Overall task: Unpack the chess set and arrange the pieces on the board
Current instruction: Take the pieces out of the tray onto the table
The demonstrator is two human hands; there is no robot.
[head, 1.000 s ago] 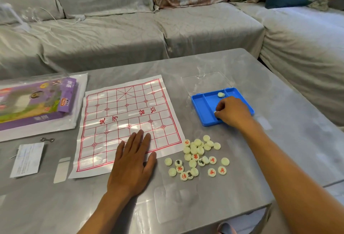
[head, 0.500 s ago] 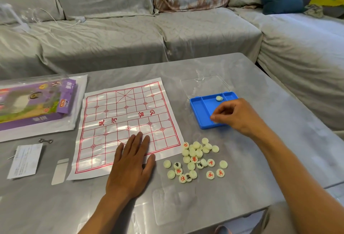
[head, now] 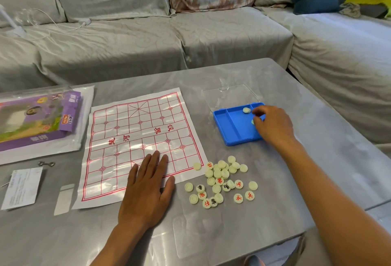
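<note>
Movement since a second earlier was confined to the right hand (head: pixel 273 126), which had slid from the near edge of the blue tray (head: pixel 232 126) toward its far right corner, fingers curled over two pale discs; one disc (head: pixel 246 110) lay just beside the fingertips and a second (head: pixel 252 121) peeked out from under them, though whether either was actually pinched could not be told. That suggested the last pieces were being cleared from the tray, so unpacking looked nearly done and arranging not yet begun. The left hand (head: pixel 148 183) had stayed flat, fingers straight, pressing the near edge of the paper xiangqi board (head: pixel 135 138), which carried no pieces beyond one disc overlapping its right edge. The heap of chess pieces (head: pixel 222 181) lay on the coffee table (head: pixel 306 160) between the board's near right corner and the tray. A clear lid (head: pixel 230 94) lay behind the tray; the purple box (head: pixel 38 117) sat at the left edge. Bare tabletop remained right of the heap, but the near edge was close.
</note>
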